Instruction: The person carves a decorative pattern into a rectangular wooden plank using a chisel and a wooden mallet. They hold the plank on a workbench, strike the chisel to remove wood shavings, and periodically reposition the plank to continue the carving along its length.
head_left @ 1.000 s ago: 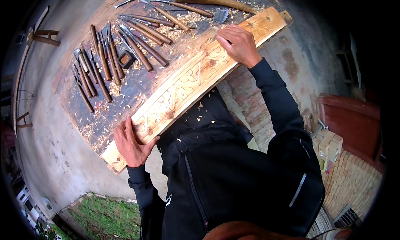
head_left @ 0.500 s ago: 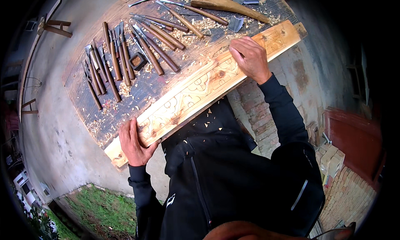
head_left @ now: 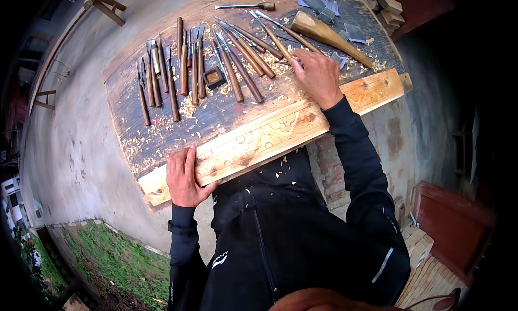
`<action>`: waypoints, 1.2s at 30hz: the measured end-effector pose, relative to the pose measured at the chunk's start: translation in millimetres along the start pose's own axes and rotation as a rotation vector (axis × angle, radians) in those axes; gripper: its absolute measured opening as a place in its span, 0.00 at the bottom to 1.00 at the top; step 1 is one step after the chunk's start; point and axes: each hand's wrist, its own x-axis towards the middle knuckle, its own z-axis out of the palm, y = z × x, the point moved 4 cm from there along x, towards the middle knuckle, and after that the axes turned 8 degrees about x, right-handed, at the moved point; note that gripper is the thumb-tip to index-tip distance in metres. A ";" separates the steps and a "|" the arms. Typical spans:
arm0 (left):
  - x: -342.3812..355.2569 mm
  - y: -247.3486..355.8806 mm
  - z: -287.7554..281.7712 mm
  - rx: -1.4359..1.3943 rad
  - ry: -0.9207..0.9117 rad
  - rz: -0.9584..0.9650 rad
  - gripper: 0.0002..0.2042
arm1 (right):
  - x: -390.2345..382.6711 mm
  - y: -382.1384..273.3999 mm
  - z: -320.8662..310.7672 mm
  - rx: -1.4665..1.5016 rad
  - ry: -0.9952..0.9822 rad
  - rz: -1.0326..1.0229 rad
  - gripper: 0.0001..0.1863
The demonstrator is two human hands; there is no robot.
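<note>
A long, pale wooden board (head_left: 259, 141) with pencilled scroll patterns lies along the near edge of the workbench. Near its left end my left hand (head_left: 185, 176) grips it, fingers on top and thumb along the near side. Beyond the board, my right hand (head_left: 319, 79) is closed around the handle end of a wood-handled carving chisel (head_left: 276, 39), which lies on the bench. A second chisel (head_left: 295, 35) runs beside it, its handle end partly behind my fingers. Several more carving chisels (head_left: 237, 73) are spread in a row to the left.
A wooden mallet (head_left: 329, 38) lies at the back right near grey sharpening pieces (head_left: 353, 33). A small dark square box (head_left: 214, 78) sits among the chisels. Wood shavings (head_left: 189, 107) litter the bench (head_left: 124, 106). A trestle (head_left: 110, 9) stands at the far left.
My right hand has left the board and reached forward to a chisel handle. My left hand stays on the board. The whole view has shifted and turned slightly.
</note>
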 end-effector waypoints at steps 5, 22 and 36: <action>-2.8 -1.1 1.3 0.002 0.012 0.001 0.49 | 5.7 2.1 24.8 -0.120 -0.116 0.108 0.14; -9.9 -7.8 -2.6 -0.028 0.018 -0.002 0.50 | 16.2 19.2 52.2 -0.110 -0.043 0.141 0.15; -16.8 -11.7 2.2 -0.030 0.049 0.028 0.52 | -14.6 -83.2 46.3 -0.190 -0.190 0.117 0.17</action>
